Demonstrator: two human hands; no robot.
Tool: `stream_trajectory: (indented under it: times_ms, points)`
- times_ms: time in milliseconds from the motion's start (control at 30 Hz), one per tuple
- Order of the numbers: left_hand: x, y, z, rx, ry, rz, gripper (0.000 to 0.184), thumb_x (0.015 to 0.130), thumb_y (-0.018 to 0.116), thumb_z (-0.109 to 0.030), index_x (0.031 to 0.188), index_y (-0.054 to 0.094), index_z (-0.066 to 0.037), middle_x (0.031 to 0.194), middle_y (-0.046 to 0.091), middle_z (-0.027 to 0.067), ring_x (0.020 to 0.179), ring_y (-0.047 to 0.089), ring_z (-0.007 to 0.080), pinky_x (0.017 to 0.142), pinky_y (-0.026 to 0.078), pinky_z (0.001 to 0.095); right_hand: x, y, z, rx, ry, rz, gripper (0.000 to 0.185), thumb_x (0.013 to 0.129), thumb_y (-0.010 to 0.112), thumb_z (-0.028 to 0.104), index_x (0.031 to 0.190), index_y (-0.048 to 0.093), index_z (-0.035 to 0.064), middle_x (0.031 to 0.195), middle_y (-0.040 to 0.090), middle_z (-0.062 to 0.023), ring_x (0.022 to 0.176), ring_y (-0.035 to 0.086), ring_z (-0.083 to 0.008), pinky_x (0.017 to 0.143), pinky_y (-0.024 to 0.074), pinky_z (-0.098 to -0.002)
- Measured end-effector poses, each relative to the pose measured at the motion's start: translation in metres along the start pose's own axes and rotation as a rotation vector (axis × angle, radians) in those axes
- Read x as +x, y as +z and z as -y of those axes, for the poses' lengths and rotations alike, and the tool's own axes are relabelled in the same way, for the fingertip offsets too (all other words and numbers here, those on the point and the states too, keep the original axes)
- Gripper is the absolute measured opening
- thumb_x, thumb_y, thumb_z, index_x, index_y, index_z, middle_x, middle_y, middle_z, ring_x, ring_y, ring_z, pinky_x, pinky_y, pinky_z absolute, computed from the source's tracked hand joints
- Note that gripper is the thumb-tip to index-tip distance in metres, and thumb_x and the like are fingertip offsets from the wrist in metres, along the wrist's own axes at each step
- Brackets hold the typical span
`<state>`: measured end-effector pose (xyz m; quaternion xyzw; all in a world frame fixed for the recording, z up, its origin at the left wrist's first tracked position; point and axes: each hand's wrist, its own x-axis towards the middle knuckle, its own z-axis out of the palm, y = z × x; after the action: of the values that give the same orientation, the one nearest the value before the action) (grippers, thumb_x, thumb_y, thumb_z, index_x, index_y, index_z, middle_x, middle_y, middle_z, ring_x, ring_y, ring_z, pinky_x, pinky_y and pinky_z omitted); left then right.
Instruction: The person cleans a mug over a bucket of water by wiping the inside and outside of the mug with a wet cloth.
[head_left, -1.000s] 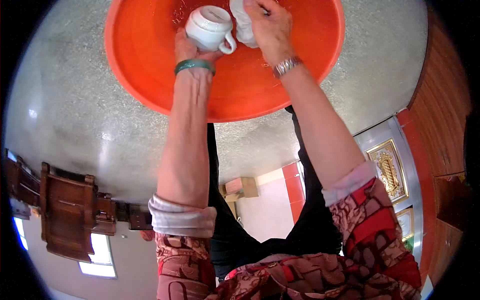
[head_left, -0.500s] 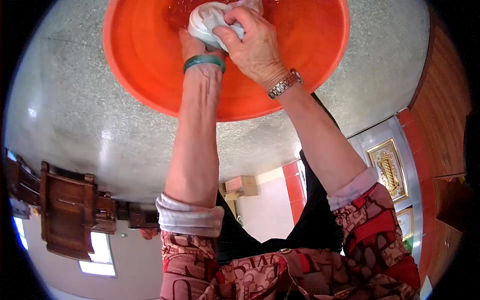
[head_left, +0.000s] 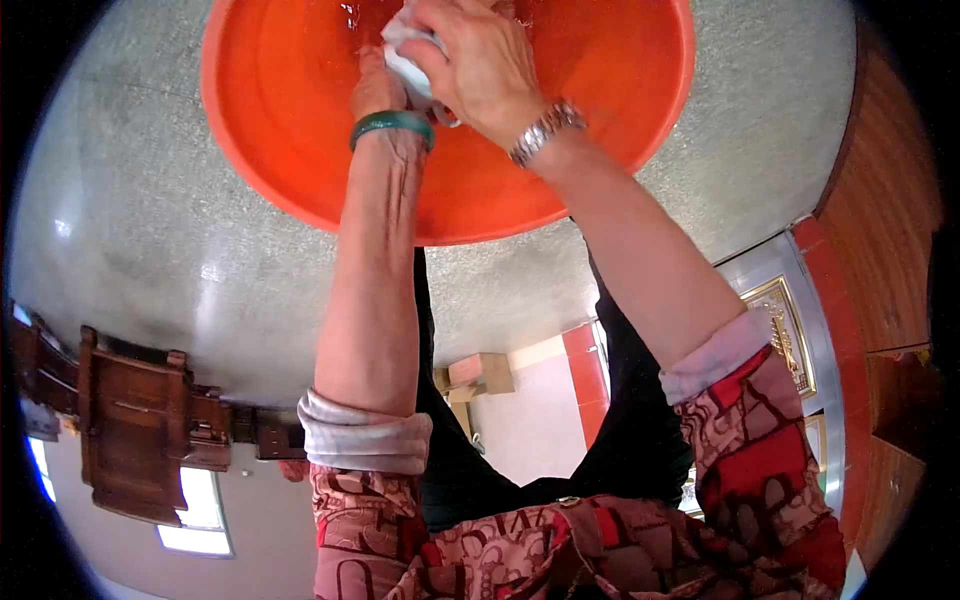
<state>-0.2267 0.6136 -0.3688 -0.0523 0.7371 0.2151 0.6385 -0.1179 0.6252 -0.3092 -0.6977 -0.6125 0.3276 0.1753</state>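
Over a large orange basin (head_left: 560,180), both hands are on a smooth white rounded vessel (head_left: 408,76) that looks like a cup. My left hand (head_left: 378,88), with a green bangle at its wrist, is closed around the cup's left side. Bent over the top is my right hand (head_left: 482,65), wearing a metal watch, its fingers pressing a wet whitish cloth (head_left: 402,28) against the cup. A small curved white part shows below the right palm; I cannot tell if it is a handle. The fingertips are partly hidden and the right hand is slightly blurred.
The basin stands on a grey speckled floor (head_left: 140,200), and water glints at its top edge. Dark wooden furniture (head_left: 135,425) is at the left. A cardboard box (head_left: 482,374) lies behind my legs. To the right are a metal door (head_left: 770,270) and brown wooden panelling (head_left: 885,200).
Both hands have shifted a little up and left with the cup. My right hand now covers more of it, and the cup's round rim, visible before, has turned out of sight.
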Motion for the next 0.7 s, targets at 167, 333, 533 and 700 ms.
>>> stream_trajectory:
  times_ms: [167,333,533,700]
  points:
    - [-0.007,-0.013,0.006,-0.281,-0.193,0.069,0.05,0.091,0.026,-0.045,0.109,0.054,-0.009,0.103,0.059,0.0111,0.089,0.058,0.0295,0.066,0.048,0.0488,-0.036,0.003,-0.013,0.252,0.024,0.096,0.017,0.073,0.063,0.014,0.089,0.055,0.0096,0.082,0.052,-0.0098,0.074,0.055,-0.0307,0.062,0.0447,-0.0397]
    - [-0.018,-0.001,-0.014,-0.417,-0.264,0.167,0.028,0.088,0.044,-0.025,0.11,0.054,-0.011,0.109,0.058,0.0094,0.099,0.057,0.0243,0.086,0.046,0.0449,-0.052,0.016,-0.055,0.193,0.234,0.035,0.011,0.073,0.064,0.012,0.08,0.057,0.006,0.077,0.06,-0.0124,0.067,0.058,-0.0247,0.061,0.0461,-0.0333]
    - [-0.017,0.001,-0.009,-0.392,-0.072,0.314,0.031,0.085,0.048,-0.023,0.111,0.051,-0.007,0.104,0.06,0.008,0.094,0.059,0.0221,0.083,0.049,0.038,-0.024,-0.006,-0.04,0.358,0.101,-0.2,0.007,0.074,0.059,0.013,0.074,0.056,0.0067,0.072,0.059,-0.0146,0.068,0.056,-0.0264,0.059,0.0436,-0.0383]
    - [0.01,-0.002,0.01,-0.347,0.151,0.4,0.046,0.09,0.032,-0.04,0.102,0.054,-0.002,0.099,0.059,0.0108,0.095,0.056,0.0257,0.077,0.048,0.0399,0.004,-0.004,-0.006,0.043,-0.081,-0.116,0.006,0.074,0.056,0.011,0.07,0.057,0.0074,0.067,0.057,-0.0124,0.065,0.055,-0.0264,0.056,0.0424,-0.0396]
